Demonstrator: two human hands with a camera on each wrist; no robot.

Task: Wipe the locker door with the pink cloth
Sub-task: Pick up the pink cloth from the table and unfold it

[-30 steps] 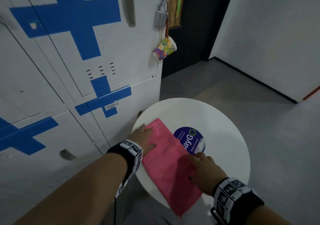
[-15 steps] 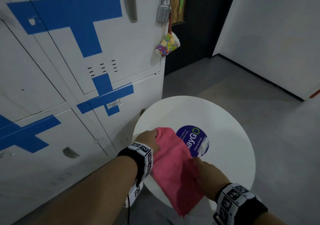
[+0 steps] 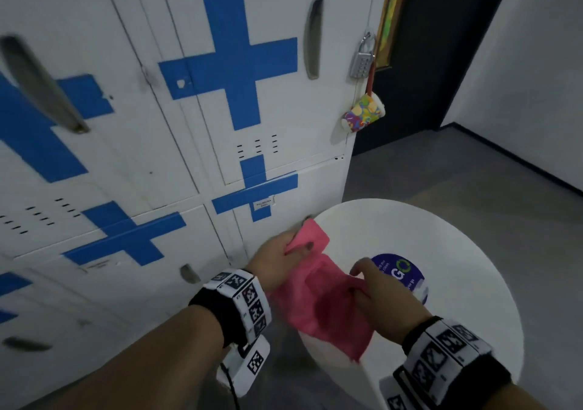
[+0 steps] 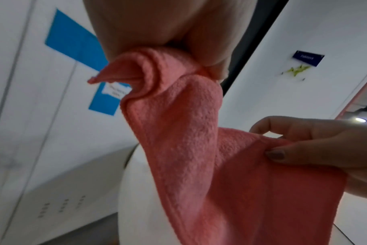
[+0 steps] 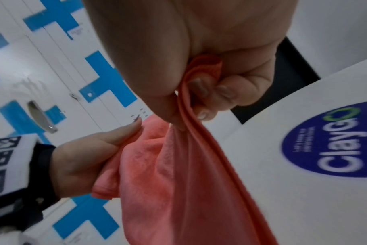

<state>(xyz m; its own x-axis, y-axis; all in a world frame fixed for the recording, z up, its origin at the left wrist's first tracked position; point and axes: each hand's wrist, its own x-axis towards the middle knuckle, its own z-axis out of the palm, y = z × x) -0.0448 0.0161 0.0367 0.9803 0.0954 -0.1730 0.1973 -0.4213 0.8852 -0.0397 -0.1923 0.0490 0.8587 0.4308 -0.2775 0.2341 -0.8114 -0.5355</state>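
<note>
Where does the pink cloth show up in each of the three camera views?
Head: pink cloth low centre, stretched between left hand and right hand.
Left wrist: fills the centre, running down to lower right.
Right wrist: centre to bottom.
Shared landmark: the round white table.

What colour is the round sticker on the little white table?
The round sticker is dark blue with white lettering and a green ring logo; the right wrist view shows it best.
</note>
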